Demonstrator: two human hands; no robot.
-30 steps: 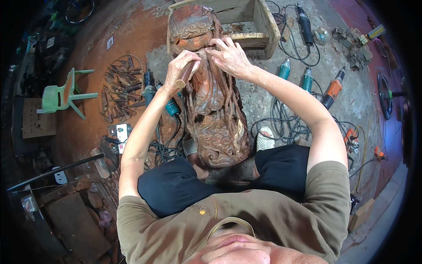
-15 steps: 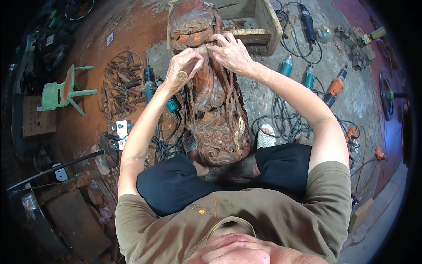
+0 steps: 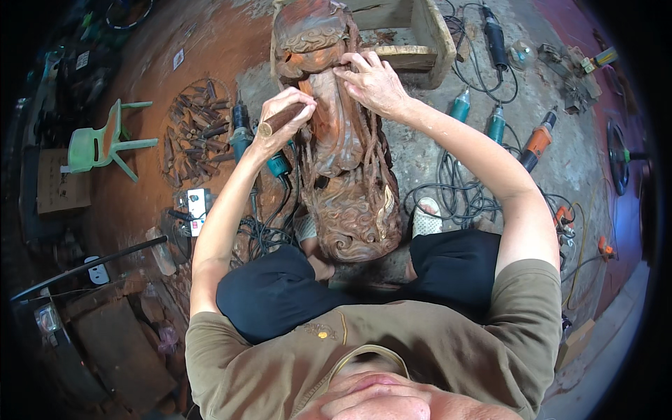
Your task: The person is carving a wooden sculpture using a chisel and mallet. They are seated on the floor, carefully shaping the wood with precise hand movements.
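Observation:
A long reddish-brown wood carving with swirling relief lies between my knees, its far end against a wooden frame. My left hand is closed around a wooden-handled carving chisel at the carving's left side. The handle's butt points back toward me; the chisel's tip is hidden by my fingers. My right hand rests on the carving's upper right side, fingers bent but apart, with nothing seen in it. Both hands are just below a band of carved curls.
Left lie a pile of wooden-handled tools, a green plastic chair and a power strip. A teal power tool is near the carving. To the right are more power tools, an orange one and tangled cables. The wooden frame stands behind.
My left hand has moved slightly down and left, away from the carving's middle. The chisel handle has tilted flatter. My right hand stays at nearly the same spot on the carving.

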